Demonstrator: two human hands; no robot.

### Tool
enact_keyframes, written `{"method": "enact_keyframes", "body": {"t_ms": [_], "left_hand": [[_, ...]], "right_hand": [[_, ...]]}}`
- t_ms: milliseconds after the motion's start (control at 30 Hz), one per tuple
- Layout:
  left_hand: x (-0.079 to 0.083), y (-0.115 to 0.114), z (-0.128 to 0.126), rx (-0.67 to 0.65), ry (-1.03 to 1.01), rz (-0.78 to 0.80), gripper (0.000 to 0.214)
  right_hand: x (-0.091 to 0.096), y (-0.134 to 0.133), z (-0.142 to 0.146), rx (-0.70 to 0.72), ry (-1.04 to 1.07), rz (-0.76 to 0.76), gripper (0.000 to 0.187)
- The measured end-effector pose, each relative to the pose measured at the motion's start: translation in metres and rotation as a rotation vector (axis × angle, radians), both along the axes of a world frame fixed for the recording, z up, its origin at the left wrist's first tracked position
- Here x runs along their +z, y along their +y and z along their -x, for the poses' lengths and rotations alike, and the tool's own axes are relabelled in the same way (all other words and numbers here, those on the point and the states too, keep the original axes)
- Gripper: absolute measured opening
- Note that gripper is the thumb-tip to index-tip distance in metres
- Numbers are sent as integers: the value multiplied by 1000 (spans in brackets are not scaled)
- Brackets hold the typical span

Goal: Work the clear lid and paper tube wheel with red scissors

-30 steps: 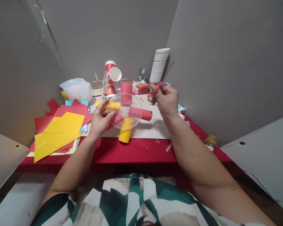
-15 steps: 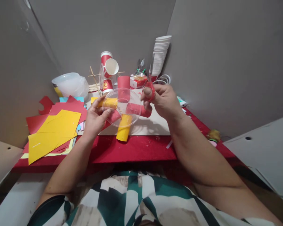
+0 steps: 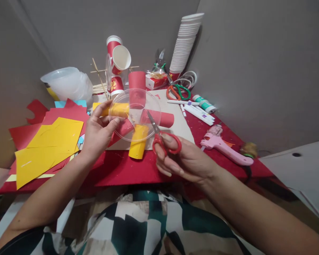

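Observation:
My left hand point(image 3: 102, 129) grips the left side of a clear round plastic lid point(image 3: 151, 101), thumb in front and fingers behind. Paper tubes fan out from the lid: a red tube point(image 3: 137, 85) at the top, another red tube point(image 3: 164, 118) to the right, a yellow tube point(image 3: 137, 147) at the bottom, a yellow one point(image 3: 119, 109) near my left fingers and a red one at lower left. In my right hand point(image 3: 186, 159) are small red-handled scissors point(image 3: 166, 144), fingers at the loops. Their blades point up and left, in front of the lid's right edge.
Yellow sheets point(image 3: 53, 138) and red paper lie at the left beside a plastic bag point(image 3: 66, 85). Behind stand printed paper cups point(image 3: 121, 58) with sticks and a tall cup stack point(image 3: 186, 42). A pink glue gun point(image 3: 225, 148), other scissors point(image 3: 179, 91) and white sticks point(image 3: 199, 114) lie right.
My right hand has come down toward me, turning the scissors from upright to pointing up and left at the lid. My left hand keeps hold of the lid. The camera view has shifted.

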State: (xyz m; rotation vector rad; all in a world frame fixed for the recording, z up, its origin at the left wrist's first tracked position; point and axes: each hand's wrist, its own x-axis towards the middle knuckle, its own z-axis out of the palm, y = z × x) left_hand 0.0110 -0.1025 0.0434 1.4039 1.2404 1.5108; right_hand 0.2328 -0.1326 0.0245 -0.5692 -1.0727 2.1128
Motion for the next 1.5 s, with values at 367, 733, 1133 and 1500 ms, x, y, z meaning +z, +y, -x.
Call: {"method": "enact_keyframes", "body": {"t_ms": [367, 733, 1133, 1500], "left_hand": [[-4, -4, 5, -17, 8, -12, 57], [-17, -5, 17, -57, 5, 3, 62], [-17, -8, 21, -141, 32, -8, 66], [-16, -7, 21, -170, 81, -19, 65]], "right_hand": [[-16, 2, 21, 82, 150, 201, 45], [-23, 5, 27, 97, 202, 225, 46], [-31, 0, 24, 113, 253, 257, 44], [-28, 3, 25, 129, 291, 275, 47]]}}
